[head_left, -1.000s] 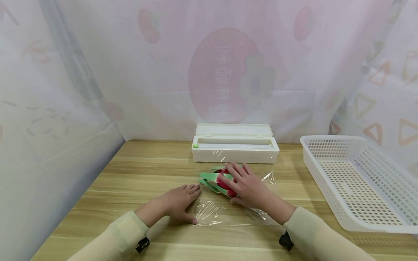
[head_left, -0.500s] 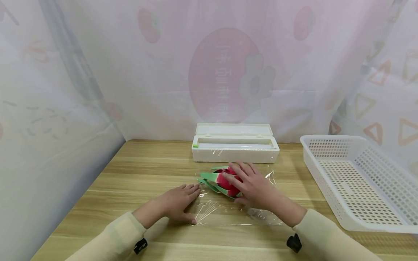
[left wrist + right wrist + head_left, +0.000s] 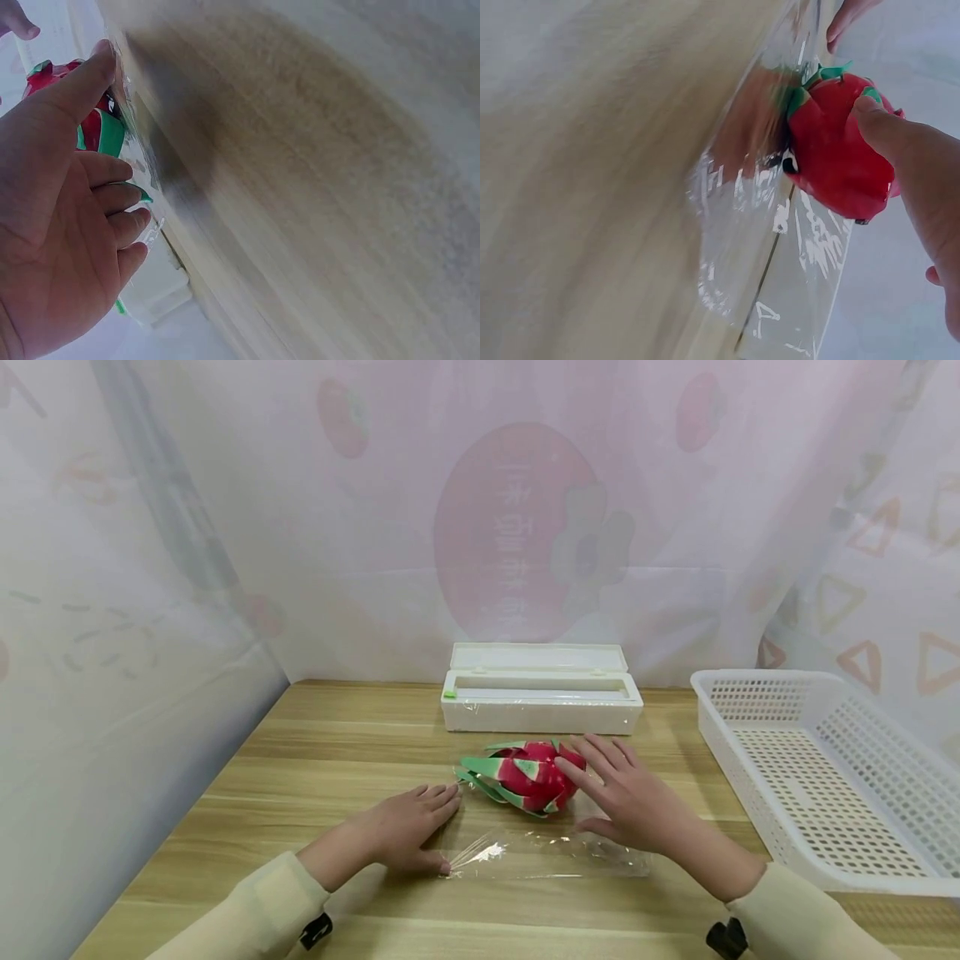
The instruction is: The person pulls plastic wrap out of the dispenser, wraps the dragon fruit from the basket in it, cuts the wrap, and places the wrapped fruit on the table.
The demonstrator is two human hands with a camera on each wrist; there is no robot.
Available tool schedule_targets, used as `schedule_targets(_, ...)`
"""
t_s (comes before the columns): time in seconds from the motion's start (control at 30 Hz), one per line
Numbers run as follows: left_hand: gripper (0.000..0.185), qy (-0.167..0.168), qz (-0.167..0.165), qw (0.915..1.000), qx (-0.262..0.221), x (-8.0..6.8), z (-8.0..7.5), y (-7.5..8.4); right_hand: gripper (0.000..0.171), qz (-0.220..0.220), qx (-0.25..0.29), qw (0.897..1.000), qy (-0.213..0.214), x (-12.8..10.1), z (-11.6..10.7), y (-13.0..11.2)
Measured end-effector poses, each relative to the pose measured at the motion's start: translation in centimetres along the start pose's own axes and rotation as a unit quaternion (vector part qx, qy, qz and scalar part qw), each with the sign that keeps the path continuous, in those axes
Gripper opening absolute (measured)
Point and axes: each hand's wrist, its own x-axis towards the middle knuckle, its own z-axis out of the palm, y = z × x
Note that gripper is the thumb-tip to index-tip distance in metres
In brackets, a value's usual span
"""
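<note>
A red dragon fruit point(image 3: 532, 777) with green scales lies on its side on a sheet of clear cling film point(image 3: 540, 857), green tips toward the left. My left hand point(image 3: 416, 828) rests at the film's left edge, fingers extended and thumb on the near corner. In the left wrist view, its palm faces the camera and partly hides the fruit point(image 3: 91, 131). My right hand point(image 3: 626, 795) is at the fruit's rounded right end, fingers spread and forefinger right at the skin. In the right wrist view, the film point(image 3: 739, 202) spreads wrinkled beneath the fruit point(image 3: 836, 150).
Behind the fruit stands a white film dispenser box point(image 3: 540, 718) with its lid up; the film reaches to its front. A white perforated basket point(image 3: 738, 787) stands on the right of the wooden table point(image 3: 330, 752). Printed cloth point(image 3: 360, 568) closes the back and sides.
My right hand has slid to the right off the top of the dragon fruit to its right end, uncovering more red skin. My left hand stays in place.
</note>
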Motion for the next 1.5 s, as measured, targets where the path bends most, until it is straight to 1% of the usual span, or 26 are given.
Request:
schedule_targets(0.2,0.088,0.002,0.005,1.0000,-0.004,-0.5,-0.2,0.3,0.096,0.006,0.000,1.000,-0.019,-1.8,-0.1,0.1)
schedule_targets(0.33,0.086,0.008,0.015,0.9999,0.000,-0.9,-0.2,0.5,0.092,-0.001,0.010,1.000,-0.009,-2.8,-0.1,0.0)
schedule_targets(0.53,0.080,0.028,0.048,0.9982,0.024,-1.3,-0.1,0.7,0.088,-0.025,0.030,0.999,0.019,-4.6,-0.1,0.1)
schedule_targets(0.67,0.074,0.029,0.072,0.9963,0.038,-1.5,0.1,0.9,0.085,-0.029,0.043,0.998,0.018,-5.8,0.0,0.1)
schedule_targets(0.83,0.068,0.034,0.105,0.9930,0.040,-1.6,0.2,1.2,0.070,-0.035,0.061,0.998,0.003,-7.0,0.1,-0.1)
schedule_targets(0.97,0.064,0.041,0.122,0.9907,0.042,-1.6,0.3,1.3,0.056,-0.042,0.050,0.997,-0.029,-7.8,0.3,-0.2)
schedule_targets(1.07,0.058,0.048,0.135,0.9886,0.047,-1.6,0.4,1.3,0.049,-0.047,0.049,0.997,-0.049,-8.3,0.4,-0.4)
schedule_targets(1.13,0.053,0.053,0.144,0.9869,0.048,-1.6,0.5,1.3,0.045,-0.051,0.054,0.996,-0.050,-8.5,0.5,-0.4)
schedule_targets(1.27,0.041,0.069,0.166,0.9821,0.055,-1.6,0.6,1.4,0.036,-0.051,0.078,0.995,-0.038,-8.8,0.6,-0.5)
schedule_targets(1.4,0.029,0.077,0.175,0.9796,0.062,-1.7,0.6,1.4,0.027,-0.039,0.101,0.993,-0.036,-9.0,0.7,-0.7)
schedule_targets(1.5,0.025,0.076,0.170,0.9804,0.063,-1.7,0.7,1.5,0.023,-0.035,0.113,0.992,-0.033,-9.0,0.8,-0.7)
